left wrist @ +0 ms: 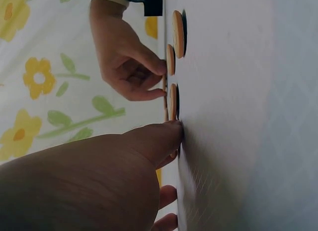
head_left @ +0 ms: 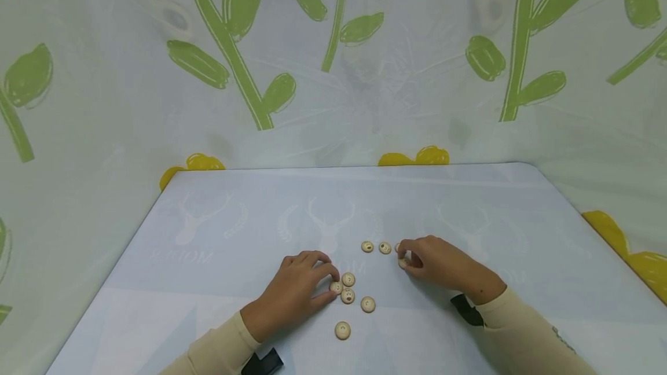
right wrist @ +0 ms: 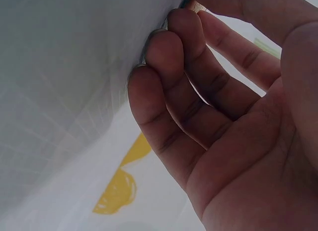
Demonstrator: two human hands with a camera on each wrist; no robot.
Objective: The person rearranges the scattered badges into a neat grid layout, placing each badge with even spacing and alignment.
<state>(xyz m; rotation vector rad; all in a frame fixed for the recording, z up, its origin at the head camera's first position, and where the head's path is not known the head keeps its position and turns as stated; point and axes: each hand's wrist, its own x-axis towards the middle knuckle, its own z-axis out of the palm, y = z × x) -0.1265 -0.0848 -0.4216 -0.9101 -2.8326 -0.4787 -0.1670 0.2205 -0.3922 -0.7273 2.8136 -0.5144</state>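
Small pale round wooden discs with dark marks on their faces lie on the table. In the head view my left hand (head_left: 297, 285) pinches one wooden disc (head_left: 336, 287) at the tabletop, thumb on the near side and index finger on the far side. Two more discs, an upper one (head_left: 348, 279) and a lower one (head_left: 347, 296), sit right beside it. Farther right, my right hand (head_left: 440, 262) pinches another disc (head_left: 403, 262) between thumb and index finger. Just behind those fingertips a further disc (head_left: 398, 246) is partly hidden. The right wrist view shows the right hand's curled fingers (right wrist: 164, 57) at the table surface.
Two discs, a left one (head_left: 367, 246) and a right one (head_left: 384, 247), form a row with the partly hidden one. Nearer the front lie two separate discs, one (head_left: 367, 304) behind the other (head_left: 342, 330). A white table (head_left: 250, 213) meets a flower-patterned curtain (head_left: 396, 74) behind.
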